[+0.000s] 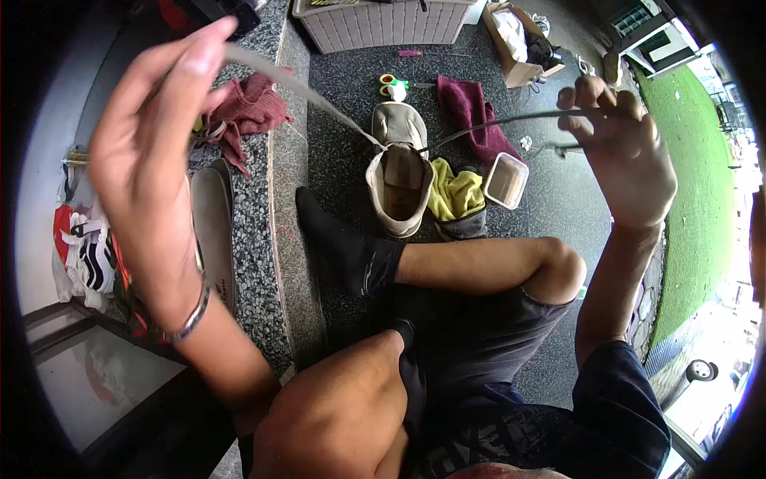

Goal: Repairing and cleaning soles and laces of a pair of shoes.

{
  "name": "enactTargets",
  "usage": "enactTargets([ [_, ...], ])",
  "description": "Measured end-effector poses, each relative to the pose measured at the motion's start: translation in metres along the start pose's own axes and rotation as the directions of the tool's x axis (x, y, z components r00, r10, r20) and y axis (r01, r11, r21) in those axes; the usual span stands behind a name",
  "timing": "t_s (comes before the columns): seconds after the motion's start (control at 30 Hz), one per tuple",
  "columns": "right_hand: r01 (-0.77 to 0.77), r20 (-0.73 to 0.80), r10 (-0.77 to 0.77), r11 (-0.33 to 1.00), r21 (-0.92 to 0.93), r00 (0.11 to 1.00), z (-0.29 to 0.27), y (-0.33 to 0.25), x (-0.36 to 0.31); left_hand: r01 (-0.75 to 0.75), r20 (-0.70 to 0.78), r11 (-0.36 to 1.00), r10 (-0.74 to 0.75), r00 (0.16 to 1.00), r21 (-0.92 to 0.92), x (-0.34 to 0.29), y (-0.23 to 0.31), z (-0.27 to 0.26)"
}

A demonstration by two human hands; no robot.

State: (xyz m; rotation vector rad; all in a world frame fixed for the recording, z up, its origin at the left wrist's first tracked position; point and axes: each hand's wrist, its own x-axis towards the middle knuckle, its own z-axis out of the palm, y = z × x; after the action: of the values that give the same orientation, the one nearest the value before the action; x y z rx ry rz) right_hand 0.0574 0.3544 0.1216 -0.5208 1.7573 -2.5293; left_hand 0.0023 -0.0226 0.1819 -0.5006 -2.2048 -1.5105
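Observation:
A beige lace-up shoe (pixel 401 122) stands on the dark speckled floor with its toe pointing away from me and its opening towards me. Its shoelace (pixel 315 97) spreads from the tongue to both sides in two raised lengths. One length runs up left to my left hand (pixel 152 160), pinched between thumb and fingers. On the other side, the darker-looking length goes to my right hand (pixel 626 160), whose curled fingers grip it. Both hands are lifted wide apart, well clear of the shoe. The right fingers are slightly blurred.
Right of the shoe lie a yellow cloth (pixel 457 194), a white plastic tub (pixel 507 181) and a maroon cloth (pixel 467 104). Green-handled scissors (pixel 392 85) rest beyond the toe. A grey basket (pixel 383 28) and a cardboard box (pixel 511 48) stand farther back. A red cloth (pixel 251 108) drapes the left ledge.

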Motion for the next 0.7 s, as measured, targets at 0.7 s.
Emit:
enactTargets([
  [0.7, -0.176, -0.112, 0.405, 0.124, -0.976, 0.907, 0.042, 0.032, 0.022, 0.215, 0.791, 0.97, -0.047, 0.61, -0.109, -0.075, 0.016, 0.043],
])
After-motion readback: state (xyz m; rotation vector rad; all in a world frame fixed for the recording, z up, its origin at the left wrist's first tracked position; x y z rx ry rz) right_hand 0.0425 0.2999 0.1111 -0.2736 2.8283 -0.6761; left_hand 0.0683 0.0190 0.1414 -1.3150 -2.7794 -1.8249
